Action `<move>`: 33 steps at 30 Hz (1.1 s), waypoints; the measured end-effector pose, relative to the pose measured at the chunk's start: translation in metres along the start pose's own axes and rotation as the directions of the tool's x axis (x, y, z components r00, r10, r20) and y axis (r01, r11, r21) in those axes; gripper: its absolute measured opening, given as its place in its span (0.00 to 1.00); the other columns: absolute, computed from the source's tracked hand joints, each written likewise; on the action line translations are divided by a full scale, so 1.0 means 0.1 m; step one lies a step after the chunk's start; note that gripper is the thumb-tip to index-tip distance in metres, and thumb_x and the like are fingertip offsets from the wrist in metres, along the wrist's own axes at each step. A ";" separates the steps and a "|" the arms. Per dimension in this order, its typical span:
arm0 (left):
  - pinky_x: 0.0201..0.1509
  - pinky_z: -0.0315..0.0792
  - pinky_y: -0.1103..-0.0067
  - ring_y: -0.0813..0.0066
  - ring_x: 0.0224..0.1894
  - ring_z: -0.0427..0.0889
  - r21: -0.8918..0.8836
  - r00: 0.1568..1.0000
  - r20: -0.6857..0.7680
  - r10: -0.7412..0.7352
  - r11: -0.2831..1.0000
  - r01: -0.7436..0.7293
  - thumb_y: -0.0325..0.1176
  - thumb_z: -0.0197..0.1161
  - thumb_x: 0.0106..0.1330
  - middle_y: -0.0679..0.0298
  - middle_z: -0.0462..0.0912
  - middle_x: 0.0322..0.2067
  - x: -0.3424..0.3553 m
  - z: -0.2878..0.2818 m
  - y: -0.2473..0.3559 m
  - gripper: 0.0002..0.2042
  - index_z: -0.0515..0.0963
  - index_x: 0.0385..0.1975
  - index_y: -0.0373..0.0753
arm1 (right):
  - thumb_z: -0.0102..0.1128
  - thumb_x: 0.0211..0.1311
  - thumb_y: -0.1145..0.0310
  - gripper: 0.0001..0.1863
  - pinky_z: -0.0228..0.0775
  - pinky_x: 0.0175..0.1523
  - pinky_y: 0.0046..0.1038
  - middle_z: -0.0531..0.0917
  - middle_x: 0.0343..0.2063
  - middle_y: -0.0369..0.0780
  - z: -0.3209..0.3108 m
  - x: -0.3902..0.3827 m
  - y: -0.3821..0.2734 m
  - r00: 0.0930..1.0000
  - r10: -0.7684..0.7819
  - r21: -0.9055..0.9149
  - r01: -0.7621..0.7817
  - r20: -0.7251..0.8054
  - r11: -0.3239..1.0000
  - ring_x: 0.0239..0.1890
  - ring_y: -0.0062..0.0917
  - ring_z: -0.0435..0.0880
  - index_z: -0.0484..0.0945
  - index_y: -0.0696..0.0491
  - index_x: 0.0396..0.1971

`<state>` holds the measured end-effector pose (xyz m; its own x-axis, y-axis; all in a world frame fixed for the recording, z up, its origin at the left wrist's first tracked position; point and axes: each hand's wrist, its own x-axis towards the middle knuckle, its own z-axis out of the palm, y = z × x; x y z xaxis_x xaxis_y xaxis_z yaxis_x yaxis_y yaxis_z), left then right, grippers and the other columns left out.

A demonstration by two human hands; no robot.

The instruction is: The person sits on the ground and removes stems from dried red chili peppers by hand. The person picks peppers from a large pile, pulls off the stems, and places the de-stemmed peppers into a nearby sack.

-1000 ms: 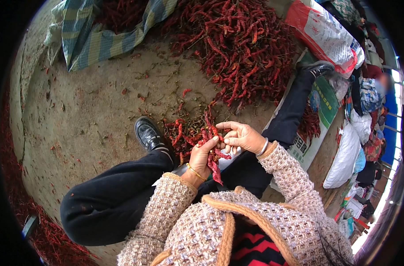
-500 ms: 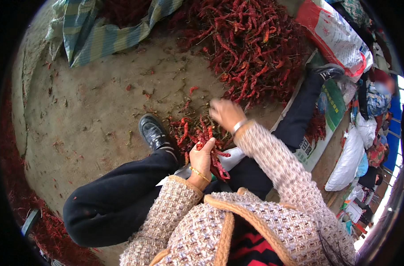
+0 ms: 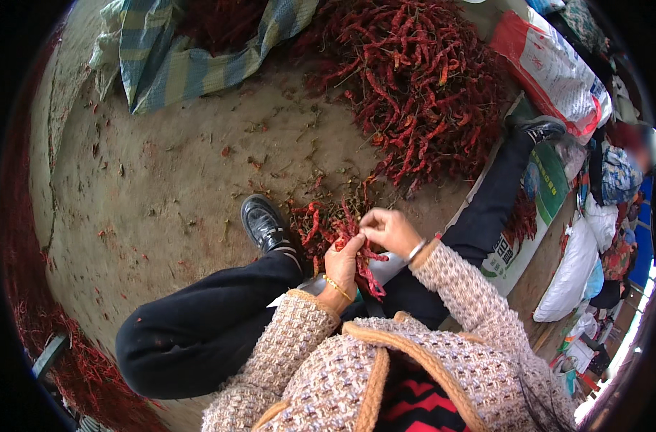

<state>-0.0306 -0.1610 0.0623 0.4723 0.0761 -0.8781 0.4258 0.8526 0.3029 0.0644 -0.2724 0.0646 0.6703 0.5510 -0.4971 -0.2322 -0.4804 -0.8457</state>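
My left hand [image 3: 342,261] grips a bunch of dried red chillies [image 3: 369,268] in front of my lap, their tips hanging down. My right hand [image 3: 390,229] is just above and to the right of it, fingers pinched on a chilli at the top of the bunch. Between my legs lies a small heap of red chillies [image 3: 320,219] on the dirt ground. A large pile of red chillies [image 3: 414,79] spreads further away, in the upper middle of the view.
My black shoe [image 3: 264,225] rests left of the small heap, my other shoe [image 3: 538,129] far right. A striped tarp [image 3: 184,57] lies upper left, printed sacks [image 3: 551,68] and white bags [image 3: 569,273] on the right, more chillies [image 3: 54,345] along the lower left.
My right hand reached out to the small heap half a second ago and has come back to the bunch in my left hand with a chilli.
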 end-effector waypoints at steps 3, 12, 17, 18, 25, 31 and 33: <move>0.30 0.72 0.81 0.78 0.28 0.79 0.080 0.999 0.038 -0.008 0.997 0.005 0.29 0.62 0.60 0.68 0.82 0.30 -0.06 0.06 0.05 0.05 0.79 0.35 0.38 | 0.57 0.59 0.72 0.09 0.70 0.33 0.17 0.81 0.26 0.33 -0.13 -0.22 -0.04 0.991 0.090 0.250 -0.111 0.094 0.962 0.28 0.12 0.76 0.80 0.59 0.38; 0.29 0.70 0.82 0.80 0.24 0.74 0.045 0.814 0.042 0.579 0.813 -0.581 0.32 0.60 0.61 0.69 0.76 0.28 -0.11 0.57 0.86 0.05 0.75 0.34 0.40 | 0.51 0.62 0.68 0.10 0.70 0.25 0.17 0.81 0.27 0.34 -0.13 -0.15 0.61 0.949 0.186 0.223 -0.129 -0.254 0.966 0.24 0.13 0.78 0.78 0.57 0.37; 0.30 0.73 0.76 0.74 0.26 0.76 -0.079 0.524 0.097 0.846 0.531 -0.844 0.37 0.59 0.61 0.66 0.76 0.27 0.12 1.62 2.49 0.10 0.74 0.32 0.37 | 0.52 0.63 0.66 0.11 0.73 0.32 0.25 0.83 0.26 0.38 -0.27 -0.28 0.76 0.949 0.247 0.173 -0.215 -0.197 0.961 0.25 0.19 0.81 0.78 0.57 0.36; 0.28 0.73 0.73 0.68 0.24 0.79 -0.064 0.483 0.282 0.829 0.518 -0.853 0.37 0.59 0.61 0.64 0.77 0.29 0.32 1.71 3.10 0.10 0.74 0.35 0.37 | 0.52 0.63 0.66 0.11 0.73 0.32 0.26 0.83 0.26 0.38 -0.26 -0.23 0.78 0.955 0.213 0.156 -0.183 -0.205 0.971 0.25 0.20 0.82 0.78 0.57 0.36; 0.48 0.70 0.64 0.61 0.47 0.75 0.847 0.414 0.246 0.876 0.013 -0.532 0.38 0.65 0.58 0.59 0.74 0.47 0.37 1.37 5.35 0.23 0.68 0.52 0.38 | 0.53 0.61 0.64 0.12 0.73 0.31 0.25 0.82 0.25 0.37 -0.12 -0.08 0.86 0.970 0.060 0.030 -0.054 -0.235 0.998 0.22 0.20 0.80 0.78 0.56 0.37; 0.56 0.66 0.63 0.62 0.55 0.70 0.915 0.837 0.230 0.497 0.182 -0.360 0.40 0.69 0.54 0.59 0.72 0.52 0.56 0.88 4.71 0.30 0.67 0.56 0.36 | 0.54 0.60 0.65 0.13 0.74 0.33 0.26 0.83 0.25 0.41 -0.23 -0.15 1.08 0.976 0.131 -0.095 -0.149 -0.174 0.984 0.23 0.23 0.82 0.78 0.58 0.37; 0.48 0.73 0.73 0.65 0.45 0.79 0.954 0.741 0.217 0.636 0.024 -0.299 0.39 0.69 0.52 0.57 0.80 0.41 0.86 0.47 4.69 0.24 0.75 0.47 0.35 | 0.55 0.59 0.65 0.13 0.74 0.32 0.26 0.83 0.24 0.41 -0.19 -0.17 1.09 0.978 0.147 -0.079 -0.160 -0.151 0.984 0.23 0.23 0.82 0.78 0.58 0.37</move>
<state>0.2463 0.2210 0.1462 0.7879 0.4861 -0.3780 0.6048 -0.4956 0.6233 0.0413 -0.3475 -0.0154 0.7278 0.3649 -0.5807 -0.2804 -0.6145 -0.7374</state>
